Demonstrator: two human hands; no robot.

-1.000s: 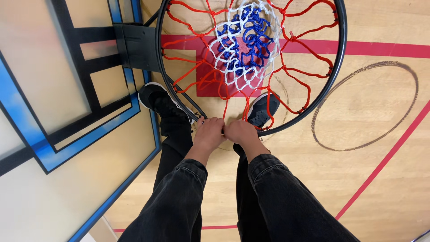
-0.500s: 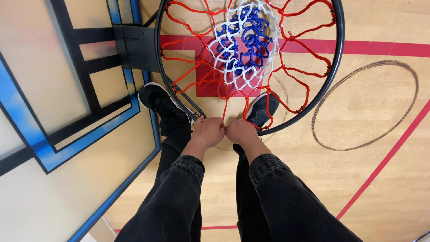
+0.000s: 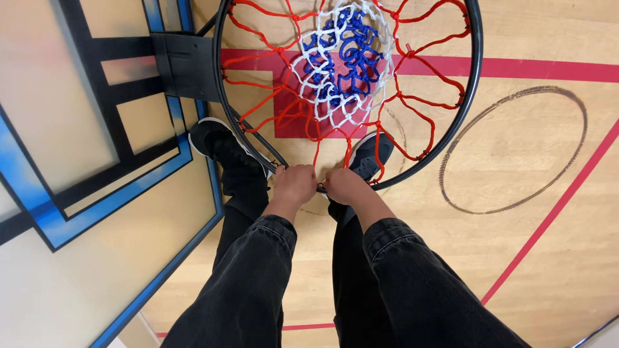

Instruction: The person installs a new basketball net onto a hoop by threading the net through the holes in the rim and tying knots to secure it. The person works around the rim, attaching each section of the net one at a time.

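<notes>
I look straight down through a black basketball hoop rim (image 3: 476, 77) with a red, white and blue net (image 3: 342, 71) hanging inside it. My left hand (image 3: 295, 185) and my right hand (image 3: 343, 185) sit side by side at the near edge of the rim, fingers closed around it where a red net loop attaches. Both arms wear dark sleeves. My black shoes (image 3: 219, 143) show below, one left of the hands and one through the net.
A clear backboard (image 3: 77, 148) with black and blue frame lines fills the left side, joined to the rim by a black bracket (image 3: 184, 64). Far below lies a wooden gym floor (image 3: 516, 258) with red lines and a dark circle mark.
The hands stay at the same spot on the rim. The view shifted only slightly.
</notes>
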